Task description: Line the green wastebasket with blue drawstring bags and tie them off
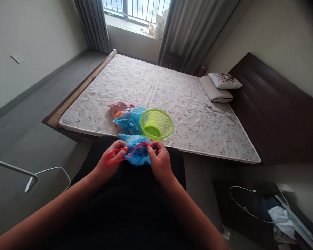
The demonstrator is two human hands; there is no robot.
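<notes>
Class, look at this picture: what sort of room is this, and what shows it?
Most likely a bedroom: a mattress printed with letters on a wooden bed frame, two pillows at one end, and a dark headboard behind them.

Printed letters R, N, Z, G, on a mattress cover [156, 86]

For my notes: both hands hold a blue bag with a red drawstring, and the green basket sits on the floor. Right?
No: the green basket sits on the mattress, not the floor, as the head view shows. The left hand and right hand do hold the blue bag with its red drawstring.
</notes>
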